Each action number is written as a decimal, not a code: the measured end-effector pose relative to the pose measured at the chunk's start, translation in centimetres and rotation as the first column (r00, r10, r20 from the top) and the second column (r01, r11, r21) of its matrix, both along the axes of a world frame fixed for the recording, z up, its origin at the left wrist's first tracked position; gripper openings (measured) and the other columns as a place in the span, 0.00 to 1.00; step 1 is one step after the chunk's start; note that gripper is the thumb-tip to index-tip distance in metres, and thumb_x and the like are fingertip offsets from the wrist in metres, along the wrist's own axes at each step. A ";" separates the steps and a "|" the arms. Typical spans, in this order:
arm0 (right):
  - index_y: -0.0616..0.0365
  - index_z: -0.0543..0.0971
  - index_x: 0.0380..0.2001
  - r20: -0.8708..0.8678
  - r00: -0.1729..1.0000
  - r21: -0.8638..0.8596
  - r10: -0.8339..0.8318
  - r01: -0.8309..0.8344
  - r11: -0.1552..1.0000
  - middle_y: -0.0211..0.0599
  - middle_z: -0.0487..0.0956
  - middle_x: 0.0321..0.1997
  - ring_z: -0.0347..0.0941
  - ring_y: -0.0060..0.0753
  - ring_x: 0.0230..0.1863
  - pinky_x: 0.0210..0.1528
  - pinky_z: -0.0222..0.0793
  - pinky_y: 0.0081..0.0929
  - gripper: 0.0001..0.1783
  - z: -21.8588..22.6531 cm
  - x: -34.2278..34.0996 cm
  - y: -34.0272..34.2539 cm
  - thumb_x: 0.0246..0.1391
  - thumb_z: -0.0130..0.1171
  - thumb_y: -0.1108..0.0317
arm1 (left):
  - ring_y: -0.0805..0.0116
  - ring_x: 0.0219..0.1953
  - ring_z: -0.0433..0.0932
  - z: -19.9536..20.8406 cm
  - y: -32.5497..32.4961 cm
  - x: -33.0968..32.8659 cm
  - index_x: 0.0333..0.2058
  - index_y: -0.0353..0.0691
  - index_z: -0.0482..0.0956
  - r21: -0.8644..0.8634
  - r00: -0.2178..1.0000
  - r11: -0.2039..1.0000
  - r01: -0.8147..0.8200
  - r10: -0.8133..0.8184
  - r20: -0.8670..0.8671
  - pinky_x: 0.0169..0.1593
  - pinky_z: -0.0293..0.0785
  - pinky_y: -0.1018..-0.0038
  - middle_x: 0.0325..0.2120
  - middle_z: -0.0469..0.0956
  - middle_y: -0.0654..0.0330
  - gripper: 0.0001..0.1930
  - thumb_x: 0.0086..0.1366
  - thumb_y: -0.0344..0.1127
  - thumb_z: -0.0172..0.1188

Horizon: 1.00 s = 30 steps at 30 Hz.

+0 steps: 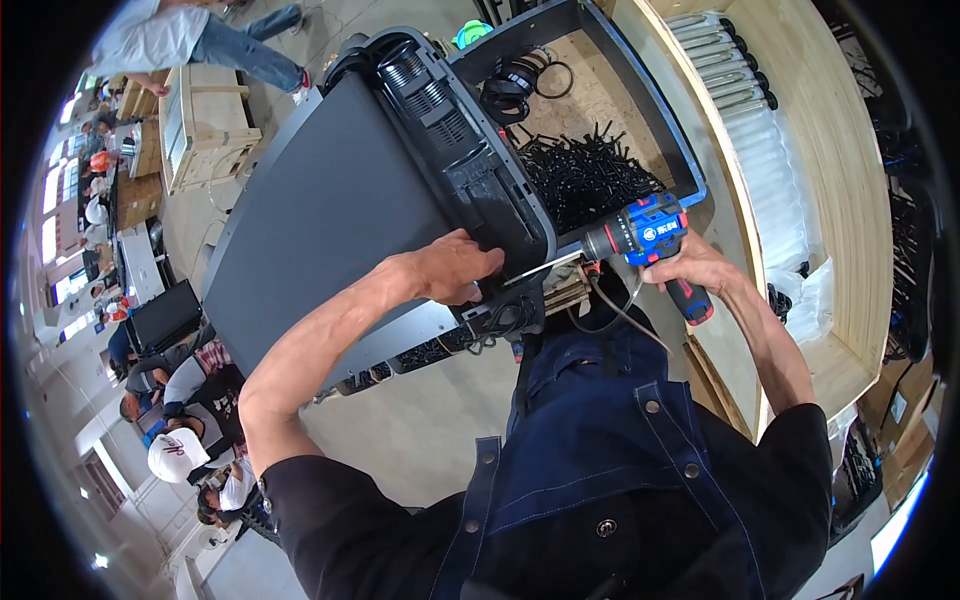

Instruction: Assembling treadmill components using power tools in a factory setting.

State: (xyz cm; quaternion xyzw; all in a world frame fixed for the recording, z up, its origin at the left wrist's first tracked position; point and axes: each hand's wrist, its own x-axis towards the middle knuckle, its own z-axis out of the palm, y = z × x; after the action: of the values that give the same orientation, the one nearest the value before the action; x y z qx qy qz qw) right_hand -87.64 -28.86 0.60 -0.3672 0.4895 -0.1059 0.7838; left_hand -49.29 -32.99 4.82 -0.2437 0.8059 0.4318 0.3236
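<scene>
In my right hand (692, 265), fingers wrapped round its handle, is a blue and black cordless drill (650, 228). Its long thin bit (545, 268) points left, toward the near corner of a dark machine like a treadmill (340, 180). My left hand (450, 266) rests at that corner, close to the bit's tip, with its fingers curled down. Whatever those fingertips pinch is hidden. Beyond the hand, a cylindrical motor (402, 70) sits in the machine's exposed end compartment.
A dark bin (690, 165) beside the machine holds many black bolts (585, 175) and black rings (515, 85). To the right, a wooden crate (850, 200) contains wrapped metal tubes (715, 65). A hose (630, 315) hangs near my waist. Several people are at the left.
</scene>
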 end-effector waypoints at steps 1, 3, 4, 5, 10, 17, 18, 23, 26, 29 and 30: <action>0.56 0.78 0.43 0.001 1.000 -0.002 -0.001 0.001 1.000 0.30 0.80 0.31 0.76 0.24 0.27 0.32 0.75 0.28 0.23 0.0 0.0 0.0 0.43 0.76 0.70 | 0.55 0.49 0.78 0.0 0.0 0.0 0.47 0.37 0.73 -0.002 1.000 1.000 0.001 -0.001 0.001 0.62 0.61 0.60 0.36 0.82 0.54 0.19 0.60 0.33 0.67; 0.57 0.78 0.43 0.033 0.999 -0.001 -0.024 0.024 1.000 0.31 0.80 0.32 0.76 0.24 0.27 0.31 0.75 0.28 0.22 -0.2 0.0 0.1 0.44 0.76 0.70 | 0.54 0.49 0.78 -0.1 0.2 0.1 0.47 0.39 0.73 0.005 0.996 0.998 -0.058 0.058 -0.067 0.63 0.60 0.60 0.37 0.81 0.54 0.18 0.60 0.33 0.67; 0.57 0.78 0.43 0.035 0.999 -0.002 -0.021 0.021 1.000 0.31 0.80 0.32 0.76 0.24 0.27 0.31 0.75 0.28 0.22 -0.5 -0.1 0.0 0.44 0.76 0.70 | 0.54 0.49 0.78 -0.1 0.2 0.2 0.47 0.39 0.73 0.004 0.996 0.998 -0.062 0.062 -0.065 0.63 0.60 0.60 0.37 0.81 0.54 0.18 0.60 0.33 0.67; 0.57 0.78 0.43 0.032 0.999 0.018 0.005 -0.005 1.000 0.31 0.80 0.32 0.76 0.24 0.27 0.31 0.75 0.27 0.22 -0.8 -0.1 -0.1 0.44 0.76 0.70 | 0.55 0.50 0.78 -0.1 0.0 0.4 0.49 0.39 0.72 0.019 0.992 0.996 -0.085 0.087 -0.092 0.62 0.63 0.60 0.39 0.81 0.53 0.19 0.61 0.33 0.67; 0.59 0.79 0.43 0.019 0.999 0.035 0.046 -0.047 0.998 0.31 0.80 0.32 0.76 0.25 0.27 0.31 0.75 0.27 0.22 0.0 1.1 -0.7 0.44 0.75 0.71 | 0.58 0.53 0.79 3.2 -0.3 1.4 0.56 0.36 0.72 0.291 0.836 0.806 -0.516 0.548 -0.035 0.59 0.71 0.61 0.46 0.81 0.53 0.26 0.63 0.37 0.68; 0.56 0.79 0.45 0.055 0.998 0.072 0.035 -0.039 0.997 0.33 0.81 0.33 0.77 0.28 0.28 0.32 0.75 0.28 0.26 -1.1 0.5 -0.5 0.41 0.77 0.71 | 0.62 0.52 0.78 5.1 6.6 8.3 0.54 0.35 0.76 -0.019 0.024 0.017 -1.000 0.905 -0.425 0.57 0.72 0.65 0.49 0.80 0.54 0.21 0.66 0.39 0.64; 0.57 0.79 0.46 0.061 0.997 0.072 0.044 -0.048 0.996 0.35 0.82 0.34 0.78 0.29 0.29 0.33 0.76 0.28 0.26 -1.1 0.6 -0.6 0.41 0.77 0.71 | 0.61 0.51 0.78 4.5 8.7 8.7 0.53 0.34 0.77 -0.084 -0.055 -0.104 -0.991 0.890 -0.453 0.58 0.71 0.65 0.48 0.80 0.53 0.19 0.67 0.39 0.63; 0.57 0.79 0.47 0.082 0.996 0.087 0.039 -0.047 0.995 0.37 0.83 0.36 0.79 0.30 0.31 0.36 0.79 0.28 0.26 -0.6 0.9 -0.8 0.42 0.77 0.70 | 0.48 0.62 0.69 -0.4 16.1 5.6 0.57 0.36 0.75 -0.501 0.271 -0.098 -0.860 0.744 -0.611 0.65 0.63 0.57 0.58 0.73 0.48 0.24 0.69 0.44 0.60; 0.59 0.79 0.45 0.109 0.992 0.051 0.058 -0.064 0.997 0.38 0.83 0.35 0.79 0.27 0.27 0.33 0.78 0.27 0.23 -2.0 0.5 -1.1 0.44 0.75 0.72 | 0.46 0.68 0.63 -3.3 18.1 3.7 0.59 0.38 0.74 -0.588 0.311 -0.157 -0.793 0.726 -0.614 0.70 0.56 0.53 0.64 0.68 0.48 0.24 0.69 0.45 0.58; 0.59 0.78 0.45 0.078 0.981 -0.007 0.176 -0.176 0.984 0.39 0.84 0.39 0.81 0.29 0.31 0.36 0.80 0.27 0.24 -3.8 -0.3 -1.6 0.44 0.76 0.70 | 0.47 0.67 0.64 -4.3 17.8 2.8 0.58 0.36 0.74 -0.673 0.360 -0.260 -0.692 0.683 -0.635 0.69 0.55 0.54 0.63 0.69 0.47 0.22 0.72 0.44 0.54; 0.59 0.78 0.45 0.080 0.979 -0.006 0.187 -0.187 0.982 0.39 0.84 0.39 0.81 0.29 0.31 0.36 0.80 0.27 0.24 -3.2 0.0 -1.7 0.44 0.76 0.70 | 0.47 0.67 0.64 -4.5 17.9 2.8 0.58 0.36 0.74 -0.675 0.354 -0.267 -0.688 0.688 -0.634 0.69 0.55 0.54 0.63 0.69 0.47 0.22 0.72 0.44 0.54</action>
State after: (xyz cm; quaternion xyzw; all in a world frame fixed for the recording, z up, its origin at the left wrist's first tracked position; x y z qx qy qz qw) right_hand -87.64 -30.58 -2.57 -0.4066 0.4212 -0.0462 0.8094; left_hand -46.45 -15.14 0.36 -0.7859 0.5899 -0.0038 -0.1854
